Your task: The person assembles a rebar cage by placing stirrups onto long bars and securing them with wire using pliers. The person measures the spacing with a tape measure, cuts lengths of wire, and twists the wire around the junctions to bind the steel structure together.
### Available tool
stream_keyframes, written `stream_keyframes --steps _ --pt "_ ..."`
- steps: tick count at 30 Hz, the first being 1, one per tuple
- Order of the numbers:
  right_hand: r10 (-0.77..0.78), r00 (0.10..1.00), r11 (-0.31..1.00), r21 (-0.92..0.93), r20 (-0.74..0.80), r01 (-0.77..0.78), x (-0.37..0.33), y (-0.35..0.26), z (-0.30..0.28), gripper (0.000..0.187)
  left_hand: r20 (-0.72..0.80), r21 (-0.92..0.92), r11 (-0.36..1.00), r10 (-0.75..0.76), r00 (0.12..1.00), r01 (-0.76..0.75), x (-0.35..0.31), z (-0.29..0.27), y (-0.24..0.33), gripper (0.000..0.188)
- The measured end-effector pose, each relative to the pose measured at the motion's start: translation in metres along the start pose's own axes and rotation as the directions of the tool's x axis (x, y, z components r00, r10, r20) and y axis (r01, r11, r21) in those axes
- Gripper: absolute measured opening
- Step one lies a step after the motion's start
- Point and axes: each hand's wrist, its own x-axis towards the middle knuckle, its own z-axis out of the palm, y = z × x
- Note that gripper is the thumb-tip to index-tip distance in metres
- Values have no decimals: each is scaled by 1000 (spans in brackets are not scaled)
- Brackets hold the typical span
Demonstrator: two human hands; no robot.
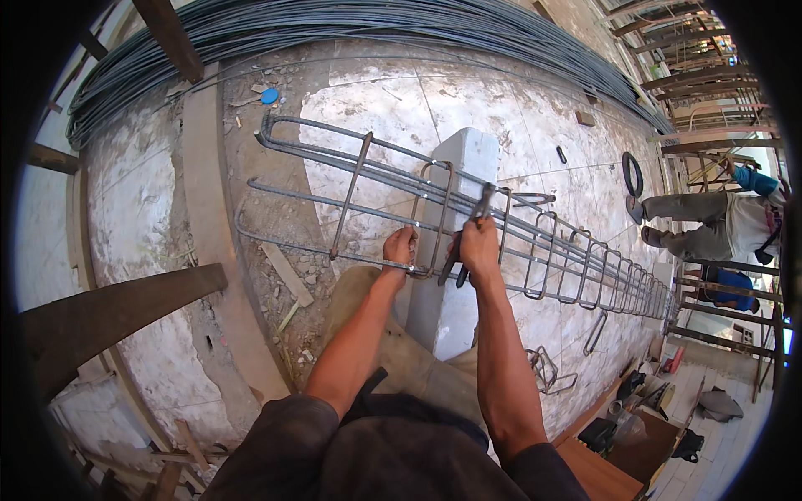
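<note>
A long rebar cage [359,204] of ribbed steel bars and square stirrups stretches from near left to far right, propped on a pale concrete block [476,154]. My left hand [399,249] is closed on a stirrup [419,194] at the cage's near side, beside the lowest bar; its fingertips are partly hidden. My right hand [479,245] is closed around a pair of pliers [485,200]. Their dark head points up over the cage's bars, and the handles stick out below my fist. Another stirrup [445,219] stands between my hands.
A big bundle of rebar [418,23] curves along the far side. Wooden planks [205,192] and a dark beam [125,313] lie left. Loose stirrups [551,376] rest on the floor. A person [710,221] stands at far right. A crate with bags [626,442] sits lower right.
</note>
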Motion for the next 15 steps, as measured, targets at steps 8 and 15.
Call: stream_keyframes --steps 8,15 --pt "185 980 952 261 -79 -158 -59 -15 -10 12 -19 26 999 -36 999 37 2 -20 14 32" --pt "236 929 905 284 283 -317 -96 -23 15 13 -3 -4 1000 6 1000 -6 5 -24 10 38"
